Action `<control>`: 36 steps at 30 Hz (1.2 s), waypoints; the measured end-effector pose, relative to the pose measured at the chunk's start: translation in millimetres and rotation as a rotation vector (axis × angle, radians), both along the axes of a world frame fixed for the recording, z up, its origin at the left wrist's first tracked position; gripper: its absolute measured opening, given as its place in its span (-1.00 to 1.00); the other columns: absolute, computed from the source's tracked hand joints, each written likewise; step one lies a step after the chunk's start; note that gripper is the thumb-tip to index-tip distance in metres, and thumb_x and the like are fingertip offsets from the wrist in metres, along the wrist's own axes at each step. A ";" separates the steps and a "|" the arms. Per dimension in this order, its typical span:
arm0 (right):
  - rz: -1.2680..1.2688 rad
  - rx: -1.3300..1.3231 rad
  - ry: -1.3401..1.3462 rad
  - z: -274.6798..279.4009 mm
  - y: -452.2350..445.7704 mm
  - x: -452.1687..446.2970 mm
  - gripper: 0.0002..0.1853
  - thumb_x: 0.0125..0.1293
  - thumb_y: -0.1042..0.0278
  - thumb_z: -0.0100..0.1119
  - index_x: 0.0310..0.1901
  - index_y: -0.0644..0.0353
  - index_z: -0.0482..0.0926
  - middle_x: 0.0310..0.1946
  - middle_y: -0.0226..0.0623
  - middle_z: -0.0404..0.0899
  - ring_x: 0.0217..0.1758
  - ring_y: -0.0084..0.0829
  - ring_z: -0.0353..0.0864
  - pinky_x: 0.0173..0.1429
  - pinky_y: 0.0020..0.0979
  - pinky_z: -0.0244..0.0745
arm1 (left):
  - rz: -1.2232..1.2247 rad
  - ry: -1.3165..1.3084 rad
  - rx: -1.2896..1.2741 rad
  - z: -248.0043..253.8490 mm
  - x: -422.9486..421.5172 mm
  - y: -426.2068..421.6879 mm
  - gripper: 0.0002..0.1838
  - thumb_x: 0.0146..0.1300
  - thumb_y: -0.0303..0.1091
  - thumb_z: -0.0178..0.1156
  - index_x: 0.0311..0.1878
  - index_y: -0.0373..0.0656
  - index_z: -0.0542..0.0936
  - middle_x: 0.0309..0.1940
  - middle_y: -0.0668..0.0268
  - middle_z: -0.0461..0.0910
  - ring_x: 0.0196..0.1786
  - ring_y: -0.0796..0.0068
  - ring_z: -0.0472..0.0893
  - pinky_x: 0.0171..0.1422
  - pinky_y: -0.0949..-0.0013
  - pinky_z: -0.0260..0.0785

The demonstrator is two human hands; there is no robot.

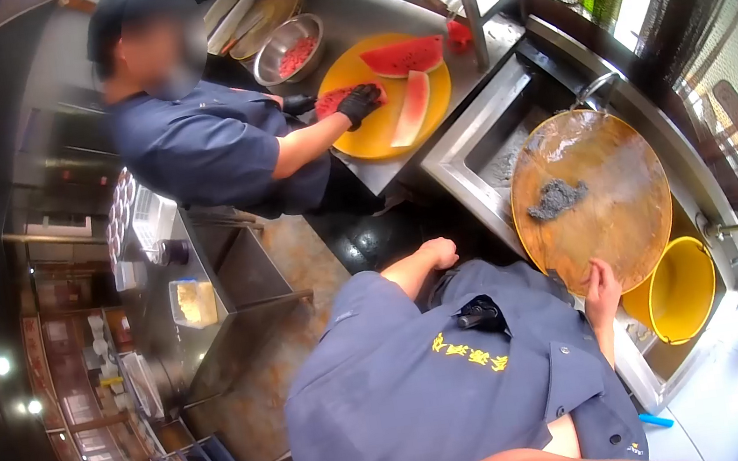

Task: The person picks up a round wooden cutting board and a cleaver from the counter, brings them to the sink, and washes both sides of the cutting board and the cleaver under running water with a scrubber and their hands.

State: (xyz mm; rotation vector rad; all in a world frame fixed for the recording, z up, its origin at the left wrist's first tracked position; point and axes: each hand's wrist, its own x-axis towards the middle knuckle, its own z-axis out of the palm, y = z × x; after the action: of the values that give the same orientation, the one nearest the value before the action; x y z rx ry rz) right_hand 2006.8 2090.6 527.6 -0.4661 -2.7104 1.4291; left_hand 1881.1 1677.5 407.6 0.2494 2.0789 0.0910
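Note:
A large, wet, round cutting board (611, 239) leans over the steel sink, brownish yellow and shiny. On its face sits a grey steel wool scrubber (558, 197), with neither hand touching it. My right hand (601, 294) grips the board's lower edge, the thumb and fingers closed at the rim. Nearer my body, my left hand (437, 254) hangs apart from the board with its fingers curled in; no object shows in it. A dark work shirt (412, 404) with yellow lettering covers my torso.
A yellow bucket (685, 295) stands beside the board in the sink (470, 145). At the far counter a co-worker in black gloves (361, 104) handles watermelon on a yellow round board (366, 141), near a metal bowl (291, 48). A steel table (236, 258) stands left.

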 end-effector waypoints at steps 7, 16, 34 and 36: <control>0.278 -0.465 -0.332 -53.9 -26.3 16.4 -0.70 0.63 0.39 0.19 0.28 0.26 0.66 -0.12 -0.18 0.79 0.06 -0.37 0.80 0.15 -0.37 0.61 | 0.089 0.025 0.136 -18.3 3.3 -31.1 -0.51 0.37 -0.21 0.31 0.35 -0.01 0.68 0.24 0.10 0.76 0.34 0.07 0.70 0.42 0.07 0.57; 0.348 -0.385 -0.221 27.4 -40.5 18.6 -0.71 0.63 0.40 0.21 0.27 0.24 0.68 0.15 -0.22 0.76 0.22 -0.31 0.72 0.40 -0.32 0.53 | 0.154 0.060 0.207 -35.1 16.5 -64.2 -0.54 0.37 -0.20 0.30 0.31 -0.01 0.71 0.24 0.10 0.76 0.35 0.08 0.70 0.42 0.08 0.56; 0.209 -0.155 -0.201 -60.0 -43.9 88.3 -0.83 0.51 0.34 0.36 -0.13 0.30 0.73 -0.22 -0.11 0.76 -0.12 -0.26 0.77 0.04 -0.26 0.62 | 0.758 -0.348 0.517 -38.8 54.8 -98.8 -0.63 0.55 -0.01 0.29 0.05 -0.15 0.79 -0.09 0.29 0.78 -0.07 0.48 0.71 0.12 0.30 0.62; 0.164 -0.092 -0.207 -65.9 -31.4 84.7 -0.80 0.50 0.32 0.38 -0.18 0.31 0.74 -0.26 -0.10 0.75 -0.17 -0.25 0.78 -0.02 -0.25 0.63 | 0.786 -0.394 0.615 31.0 46.6 -81.3 -0.63 0.49 -0.01 0.39 -0.03 -0.16 0.80 -0.29 0.42 0.74 -0.21 0.53 0.65 0.03 0.35 0.60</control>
State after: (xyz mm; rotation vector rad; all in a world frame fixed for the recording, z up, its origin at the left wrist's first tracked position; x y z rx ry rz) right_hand 2091.5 2059.2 461.7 -0.4272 -2.9138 1.6383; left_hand 1927.7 1596.2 438.6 -0.2226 1.5942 1.1623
